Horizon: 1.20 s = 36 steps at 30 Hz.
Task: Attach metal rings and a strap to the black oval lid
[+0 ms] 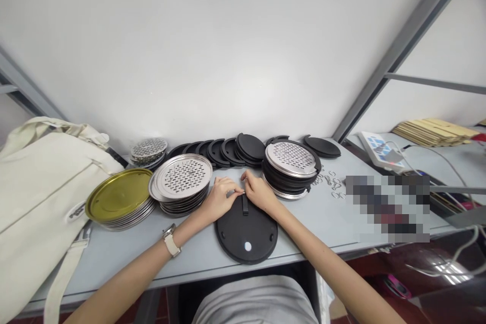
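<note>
A round black disc (246, 243) with a white round spot lies flat near the table's front edge. A short black strap (245, 206) runs along its upper middle. At the strap's far end, my left hand (222, 196) pinches thumb and finger together from the left. My right hand (258, 191) is closed just opposite, its fingertips almost touching the left ones. A tiny shiny bit shows between the fingertips, too small to make out. Loose metal rings (334, 184) are scattered to the right of a stack of black discs topped by a perforated metal plate (291, 158).
Left of my hands stand a stack of perforated metal plates (186, 177) and a stack topped by a gold lid (119, 195). Black discs (228, 152) lean along the wall. A cream bag (49, 182) covers the left end; a blurred patch (387, 207) hides the right.
</note>
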Tool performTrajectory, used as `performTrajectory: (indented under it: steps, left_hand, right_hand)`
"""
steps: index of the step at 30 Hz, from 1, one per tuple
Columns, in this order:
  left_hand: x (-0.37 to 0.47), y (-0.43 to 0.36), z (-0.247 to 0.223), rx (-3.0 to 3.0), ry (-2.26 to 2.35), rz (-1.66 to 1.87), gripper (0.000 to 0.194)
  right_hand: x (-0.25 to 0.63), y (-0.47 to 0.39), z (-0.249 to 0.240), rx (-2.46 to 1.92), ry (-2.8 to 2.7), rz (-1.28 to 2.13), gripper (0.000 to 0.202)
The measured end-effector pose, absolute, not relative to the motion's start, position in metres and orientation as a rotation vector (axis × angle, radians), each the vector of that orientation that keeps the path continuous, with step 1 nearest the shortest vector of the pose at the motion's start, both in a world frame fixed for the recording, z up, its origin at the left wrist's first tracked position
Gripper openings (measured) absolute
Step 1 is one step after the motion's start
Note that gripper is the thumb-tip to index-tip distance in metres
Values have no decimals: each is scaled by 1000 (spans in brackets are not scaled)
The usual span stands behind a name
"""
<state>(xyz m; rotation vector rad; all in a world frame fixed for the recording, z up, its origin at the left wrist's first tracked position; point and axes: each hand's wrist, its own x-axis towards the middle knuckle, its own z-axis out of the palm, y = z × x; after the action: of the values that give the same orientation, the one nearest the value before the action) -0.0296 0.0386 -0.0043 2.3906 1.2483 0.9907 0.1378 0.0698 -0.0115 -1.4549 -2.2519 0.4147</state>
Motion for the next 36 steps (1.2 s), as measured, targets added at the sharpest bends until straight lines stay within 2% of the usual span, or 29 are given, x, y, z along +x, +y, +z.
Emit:
performTrajectory:
  steps: [14,36]
  left_hand:
    - [-25,24,4,2515,1361,1033,11]
    - [-30,22,14,2513,1286,872,13]
  right_hand:
    - [139,68,-6,-1392,-2162,261,20]
    - [138,68,-4,-1394,-2181,262,19]
